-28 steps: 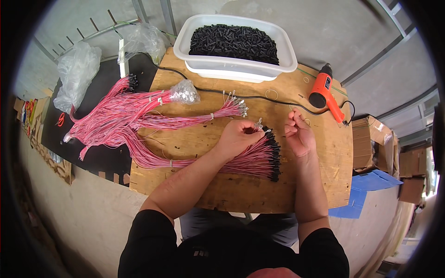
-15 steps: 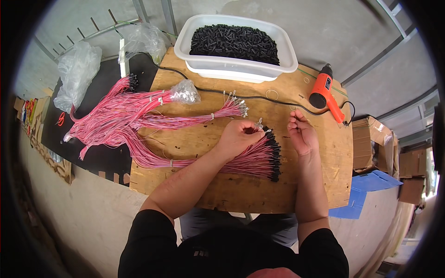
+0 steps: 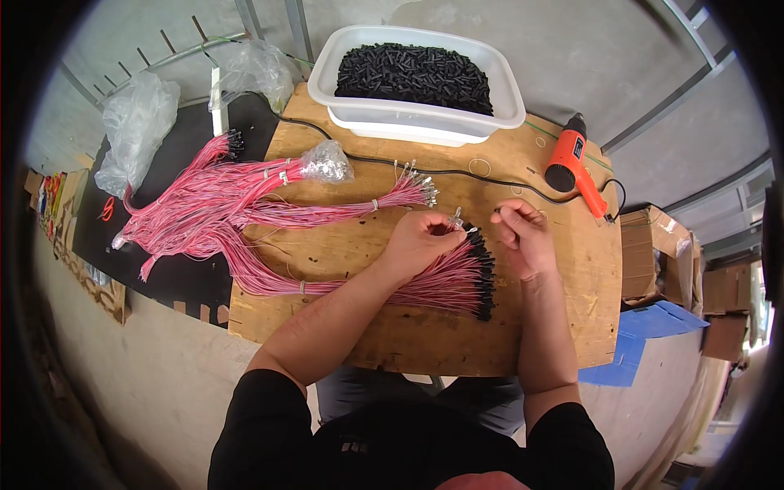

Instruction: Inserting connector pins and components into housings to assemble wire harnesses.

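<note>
My left hand is closed in a pinch on a few wire ends, whose clear and metal terminals stick out past the fingertips. Just to its right, my right hand pinches a small black sleeve, only its tip showing. Below the left hand a bundle of pink wires fans out, tipped with a row of black sleeves. Another pink bundle with bare metal terminals lies a little farther away.
A white tub full of short black sleeves stands at the back. On the right lies an orange heat gun, its black cord crossing the wooden table. Plastic bags, red scissors and rubber bands lie about.
My right hand has turned and moved slightly left toward the left hand, its fingers curling in; a small black sleeve now shows at its fingertips. The left hand stays put.
</note>
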{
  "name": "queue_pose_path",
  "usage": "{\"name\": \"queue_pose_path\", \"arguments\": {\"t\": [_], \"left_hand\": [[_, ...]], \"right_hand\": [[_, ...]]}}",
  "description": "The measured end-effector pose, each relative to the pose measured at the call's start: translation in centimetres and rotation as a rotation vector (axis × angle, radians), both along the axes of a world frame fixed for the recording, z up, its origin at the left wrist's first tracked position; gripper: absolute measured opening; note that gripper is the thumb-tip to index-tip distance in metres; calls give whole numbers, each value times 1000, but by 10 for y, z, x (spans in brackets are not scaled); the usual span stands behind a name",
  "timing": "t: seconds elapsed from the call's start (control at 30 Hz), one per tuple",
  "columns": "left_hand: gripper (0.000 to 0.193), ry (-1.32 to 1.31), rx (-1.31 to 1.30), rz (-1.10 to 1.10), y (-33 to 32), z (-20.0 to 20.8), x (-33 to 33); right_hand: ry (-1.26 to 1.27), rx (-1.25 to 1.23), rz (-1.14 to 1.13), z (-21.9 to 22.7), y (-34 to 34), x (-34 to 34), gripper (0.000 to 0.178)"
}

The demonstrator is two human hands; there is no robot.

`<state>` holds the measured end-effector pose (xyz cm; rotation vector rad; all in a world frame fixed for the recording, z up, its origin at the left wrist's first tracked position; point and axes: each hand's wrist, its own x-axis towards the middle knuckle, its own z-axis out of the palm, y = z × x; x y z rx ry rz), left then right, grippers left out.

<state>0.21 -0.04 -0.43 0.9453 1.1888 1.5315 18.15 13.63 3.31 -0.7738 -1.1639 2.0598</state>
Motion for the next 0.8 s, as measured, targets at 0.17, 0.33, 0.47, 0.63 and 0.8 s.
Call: {"name": "queue_pose_path", "arguments": {"t": [0.17,0.33,0.47,0.63,0.8], "left_hand": [[8,-100,7,-11,0,3,1],[7,-166,9,-1,-2,6,1],[7,-141,4,5,-1,6,1],[7,-143,11,11,-1,5,1],[6,-78,13,9,0,2,1]], "right_hand": [[-109,134,121,4,-10,-2,12],[-111,145,115,2,-14,-4,14],[-94,154,151,2,-14,-3,14],[-96,179,141,2,-15,-4,15],[-110,209,133,2,-17,-5,15]]}}
